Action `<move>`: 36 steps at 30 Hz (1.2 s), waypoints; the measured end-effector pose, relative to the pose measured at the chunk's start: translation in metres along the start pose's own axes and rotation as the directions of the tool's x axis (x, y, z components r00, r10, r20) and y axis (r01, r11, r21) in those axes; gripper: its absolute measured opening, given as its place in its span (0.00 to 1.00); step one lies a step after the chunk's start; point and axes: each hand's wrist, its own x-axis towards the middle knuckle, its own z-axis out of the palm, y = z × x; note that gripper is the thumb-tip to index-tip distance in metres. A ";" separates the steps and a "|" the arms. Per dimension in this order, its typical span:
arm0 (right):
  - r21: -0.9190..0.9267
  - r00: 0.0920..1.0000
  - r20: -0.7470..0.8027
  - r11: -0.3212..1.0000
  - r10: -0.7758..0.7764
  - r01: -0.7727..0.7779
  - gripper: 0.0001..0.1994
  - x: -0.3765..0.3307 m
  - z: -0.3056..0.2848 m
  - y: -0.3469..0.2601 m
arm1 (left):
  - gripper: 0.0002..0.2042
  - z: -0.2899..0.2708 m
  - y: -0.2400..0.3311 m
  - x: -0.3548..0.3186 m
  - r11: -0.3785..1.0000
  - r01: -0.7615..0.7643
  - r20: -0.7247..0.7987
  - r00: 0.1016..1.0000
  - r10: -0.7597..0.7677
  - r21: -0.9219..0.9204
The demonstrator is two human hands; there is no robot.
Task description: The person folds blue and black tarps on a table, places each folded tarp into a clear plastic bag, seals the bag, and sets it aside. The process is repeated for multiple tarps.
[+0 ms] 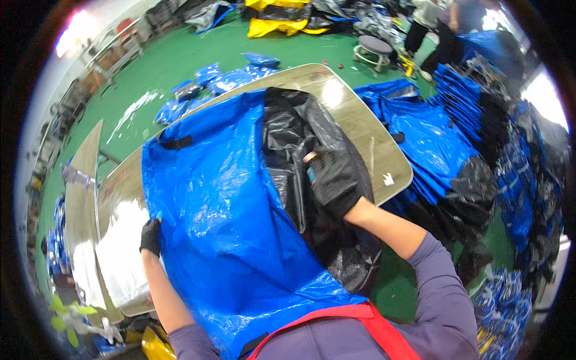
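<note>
A large blue and black tarpaulin bag (216,180) lies spread over the table and hangs down over its near edge toward my lap. Its black part is crumpled along the right side. At the bag's left edge, my left hand (151,237) in a black glove pinches the blue sheet. My right hand (336,180), also in a black glove, rests on the black part with its fingers curled into the folds. A bare fingertip and a bit of teal show at this glove's front. The undersides of the right fingers are hidden.
Under the bag is a shiny brown table (393,162) with rounded corners. To its right hangs a stack of blue and black bags (429,144). Blue packets (240,78) lie on the green floor beyond, near a round stool (373,48). Other people (426,27) are at the far right.
</note>
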 end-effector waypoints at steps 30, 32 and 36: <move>-0.105 0.829 0.282 0.875 0.482 -0.473 0.33 0.110 0.011 0.108 | 0.41 0.338 0.186 -0.159 0.009 -0.903 0.394 0.196 0.898 0.429; -0.201 0.754 0.504 0.906 0.422 -0.373 0.25 0.124 0.041 0.135 | 0.42 0.371 0.181 -0.160 0.055 -0.946 0.530 0.225 0.817 0.318; 0.052 0.883 -0.198 0.904 0.425 -0.424 0.16 0.161 0.049 0.173 | 0.39 0.385 0.146 -0.150 0.098 -0.960 0.658 0.253 0.709 0.263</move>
